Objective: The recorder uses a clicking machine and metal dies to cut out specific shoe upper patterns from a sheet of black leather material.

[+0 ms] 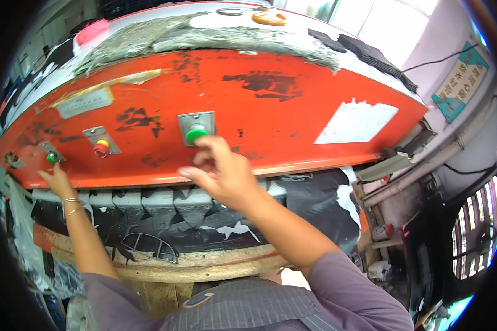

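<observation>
Both my hands are raised to the buttons on the orange-red front panel [215, 94] of a machine. At the far left, my left hand [56, 182] has its fingers stretched up to a small green button [51, 158]. My right hand [223, 172] is at the larger green button [195, 134] in the middle, its thumb apart and the other fingers bent; whether a fingertip presses or only touches the button I cannot tell. Neither hand holds anything. Below the panel lies black sheet material [320, 198] with cut-out gaps, and a thin curved outline tool, perhaps a cutting die [149, 246], rests on it.
Between the green buttons sits a red and yellow knob [101, 148]. On the machine's top lie grey cloth-like material [204, 41], an orange-brown ring-shaped thing [269, 19] and black strips [375, 60]. A worn wooden edge [204, 273] runs before me. Pipes [414, 176] line the right wall.
</observation>
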A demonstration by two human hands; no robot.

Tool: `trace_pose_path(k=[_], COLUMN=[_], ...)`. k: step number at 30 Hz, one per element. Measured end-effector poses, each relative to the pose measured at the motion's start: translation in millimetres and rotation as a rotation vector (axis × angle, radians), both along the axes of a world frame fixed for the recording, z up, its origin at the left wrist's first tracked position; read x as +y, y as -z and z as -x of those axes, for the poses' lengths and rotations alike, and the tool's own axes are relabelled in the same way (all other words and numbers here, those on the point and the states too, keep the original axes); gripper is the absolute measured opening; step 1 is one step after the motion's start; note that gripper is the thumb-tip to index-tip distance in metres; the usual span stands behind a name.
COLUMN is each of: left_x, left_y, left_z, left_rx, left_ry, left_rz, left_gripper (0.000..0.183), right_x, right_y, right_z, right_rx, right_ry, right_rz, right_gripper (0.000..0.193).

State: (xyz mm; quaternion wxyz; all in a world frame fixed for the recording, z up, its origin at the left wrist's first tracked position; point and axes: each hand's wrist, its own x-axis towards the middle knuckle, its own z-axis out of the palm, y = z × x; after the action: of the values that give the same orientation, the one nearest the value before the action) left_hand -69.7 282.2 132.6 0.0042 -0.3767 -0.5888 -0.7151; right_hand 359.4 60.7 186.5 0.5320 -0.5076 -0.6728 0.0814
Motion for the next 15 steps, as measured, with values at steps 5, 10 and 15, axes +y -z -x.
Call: trace_pose_path(k=[5,10,15], left_x=[-25.8,-153.2,-322.3], left_y=[-28.3,-4.8,44.3], left_z=[76.5,-76.0,-207.8], left_rx=[0.071,0.499,0.603], left_ry=[0.432,0.657,1.375], left_rz=[0.315,0.283,0.491], left_gripper=[0.059,0.042,0.021], right_x=[26.9,-59.2,-185.0], right_y=[-12.8,37.2,96.9], right_z=[22.4,-13.5,-29.9], right_rx=[-0.266,-0.263,-0.614], right_ry=[0.323,-0.067,-0.223], right_rz=[-0.235,0.341,0.559], right_gripper=[0.033,0.037,0.053])
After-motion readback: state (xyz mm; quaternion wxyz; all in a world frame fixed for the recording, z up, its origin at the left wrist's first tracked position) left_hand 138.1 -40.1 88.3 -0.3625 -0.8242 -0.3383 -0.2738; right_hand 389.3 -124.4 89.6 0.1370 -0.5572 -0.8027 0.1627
